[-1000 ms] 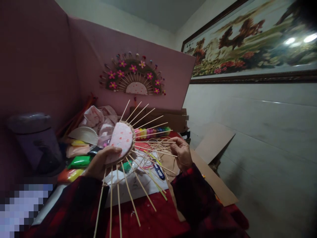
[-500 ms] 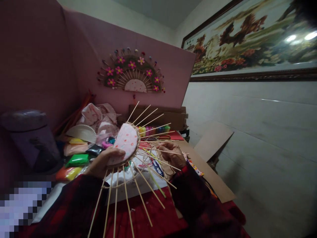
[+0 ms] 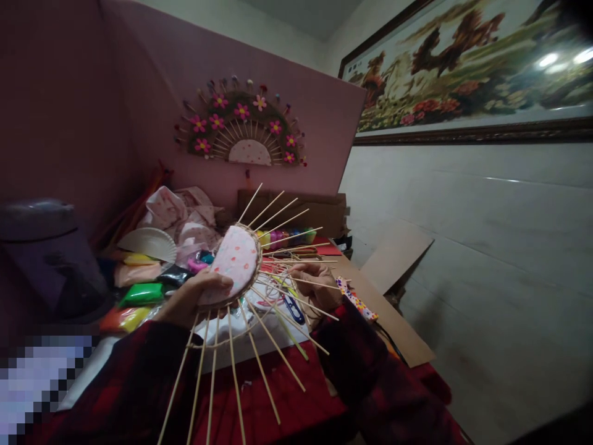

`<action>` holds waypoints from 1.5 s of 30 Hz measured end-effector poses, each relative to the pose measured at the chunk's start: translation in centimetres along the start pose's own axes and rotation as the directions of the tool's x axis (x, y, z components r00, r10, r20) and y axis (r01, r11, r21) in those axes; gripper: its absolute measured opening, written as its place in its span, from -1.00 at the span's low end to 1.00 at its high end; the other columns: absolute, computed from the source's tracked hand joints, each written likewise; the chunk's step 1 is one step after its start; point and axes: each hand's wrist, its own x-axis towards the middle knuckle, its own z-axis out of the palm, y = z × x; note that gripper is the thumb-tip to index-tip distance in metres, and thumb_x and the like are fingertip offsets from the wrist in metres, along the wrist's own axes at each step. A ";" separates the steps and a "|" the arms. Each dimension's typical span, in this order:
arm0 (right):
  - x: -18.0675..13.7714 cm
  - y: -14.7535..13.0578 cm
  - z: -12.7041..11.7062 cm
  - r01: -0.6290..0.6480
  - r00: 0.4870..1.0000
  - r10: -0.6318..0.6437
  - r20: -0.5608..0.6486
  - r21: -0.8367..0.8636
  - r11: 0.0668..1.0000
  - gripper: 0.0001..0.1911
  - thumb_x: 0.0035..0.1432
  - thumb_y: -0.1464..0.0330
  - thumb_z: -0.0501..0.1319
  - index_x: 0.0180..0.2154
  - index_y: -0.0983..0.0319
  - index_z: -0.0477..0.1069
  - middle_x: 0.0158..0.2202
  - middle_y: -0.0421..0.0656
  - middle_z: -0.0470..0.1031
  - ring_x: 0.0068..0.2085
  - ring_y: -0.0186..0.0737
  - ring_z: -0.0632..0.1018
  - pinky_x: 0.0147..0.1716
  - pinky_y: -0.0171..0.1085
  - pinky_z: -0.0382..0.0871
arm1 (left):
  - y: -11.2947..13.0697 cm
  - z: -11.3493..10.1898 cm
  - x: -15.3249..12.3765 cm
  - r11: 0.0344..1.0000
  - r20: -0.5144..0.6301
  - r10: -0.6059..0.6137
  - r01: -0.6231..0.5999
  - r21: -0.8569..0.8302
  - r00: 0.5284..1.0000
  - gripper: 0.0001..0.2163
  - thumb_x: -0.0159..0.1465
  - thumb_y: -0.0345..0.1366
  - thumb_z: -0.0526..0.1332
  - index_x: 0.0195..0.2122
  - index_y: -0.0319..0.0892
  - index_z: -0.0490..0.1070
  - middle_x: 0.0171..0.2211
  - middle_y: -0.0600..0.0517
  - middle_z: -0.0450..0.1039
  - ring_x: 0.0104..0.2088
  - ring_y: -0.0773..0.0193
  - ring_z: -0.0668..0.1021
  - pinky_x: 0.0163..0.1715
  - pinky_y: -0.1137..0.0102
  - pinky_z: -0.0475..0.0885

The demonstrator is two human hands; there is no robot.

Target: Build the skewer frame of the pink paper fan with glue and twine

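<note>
A half-round handicraft fan point(image 3: 236, 256) with a pink, spotted cloth face and thin wooden sticks fanning out from its rim is in front of me, its straight edge toward the left. My left hand point(image 3: 197, 295) is closed on its lower corner, thumb across the cloth. Thin brown twine point(image 3: 231, 340) runs across the lower sticks. Among the right-hand sticks, my right hand point(image 3: 317, 285) has its fingers pinched together on the twine, which loops loosely below them. Part of the pinch is hidden by fingers and sticks.
Blue-handled snips point(image 3: 294, 309) lie behind the sticks. At left are coloured clay packs point(image 3: 141, 295), a paper plate point(image 3: 151, 244) and bunched cloth point(image 3: 169, 207). A flowered fan point(image 3: 241, 117) hangs on the pink board. Cardboard point(image 3: 393, 327) lies at right on the red-covered table.
My view has shifted slightly, so the surroundings sit a little lefter and higher. My right hand has moved slightly left and turned among the sticks; my left hand keeps its hold on the fan.
</note>
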 end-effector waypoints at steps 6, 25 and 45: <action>0.3 0.6 -0.2 -0.002 1.000 0.000 0.024 0.066 0.998 -0.84 -0.22 0.34 0.40 -0.55 0.28 0.49 -0.80 -0.39 0.09 -0.72 -0.57 -0.01 -0.71 -0.40 -0.28 | 0.2 0.2 -0.2 1.000 0.004 -0.007 0.007 -0.021 1.000 -0.88 -0.11 -0.34 0.26 -0.56 -0.30 0.42 -0.68 -0.05 0.47 -0.71 0.28 0.47 -0.80 0.53 0.30; 0.1 1.1 0.3 -0.045 0.999 0.047 -0.021 0.097 0.994 -0.77 -0.20 0.30 0.41 -0.51 0.28 0.44 -0.80 -0.42 0.08 -0.75 -0.57 -0.04 -0.76 -0.42 -0.28 | 0.5 0.6 -0.8 1.000 0.010 0.013 -0.014 0.013 1.000 -0.89 -0.08 -0.35 0.24 -0.56 -0.31 0.43 -0.69 -0.05 0.45 -0.74 0.34 0.42 -0.78 0.53 0.27; -0.3 1.1 0.6 -0.085 0.996 0.087 -0.018 0.062 0.994 -0.77 -0.30 0.32 0.43 -0.56 0.27 0.45 -0.81 -0.40 0.12 -0.75 -0.55 0.02 -0.77 -0.43 -0.23 | -0.4 -0.6 0.1 0.999 0.024 0.041 -0.041 -0.005 0.999 -0.86 -0.04 -0.32 0.24 -0.52 -0.33 0.45 -0.66 -0.09 0.46 -0.70 0.27 0.46 -0.79 0.51 0.27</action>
